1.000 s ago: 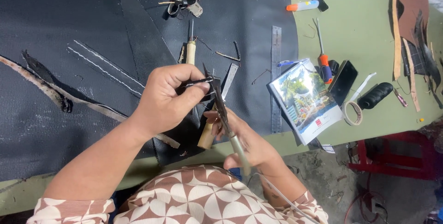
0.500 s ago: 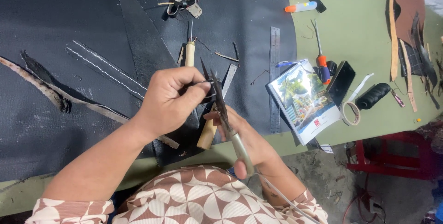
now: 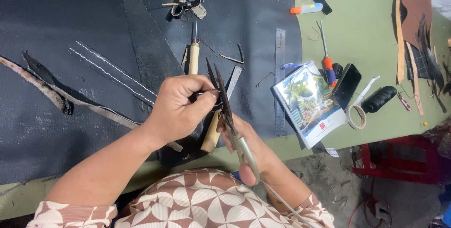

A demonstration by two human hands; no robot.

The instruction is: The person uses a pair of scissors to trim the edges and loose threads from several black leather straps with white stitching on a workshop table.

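Observation:
My left hand (image 3: 181,108) pinches a small black leather piece (image 3: 206,95) between thumb and fingers, just above the black leather sheet (image 3: 70,16). My right hand (image 3: 253,146) grips the pale handles of a pair of scissors (image 3: 225,110), held close under the left hand. The dark blades point away from me and stand apart, with the leather piece at their base. Much of the right hand is hidden by the scissors and the left hand.
A wooden-handled awl (image 3: 193,59), steel ruler (image 3: 280,82) and stitched strips (image 3: 112,75) lie on the sheet. To the right on the green table (image 3: 366,30) are a booklet (image 3: 307,103), screwdriver (image 3: 326,61), phone (image 3: 346,85), tape roll (image 3: 359,115) and black spool (image 3: 378,99). A red stool (image 3: 399,160) stands below.
Both hands have stayed in about the same place. The scissor blades look a little more spread, and the left fingers have shifted slightly on the leather piece.

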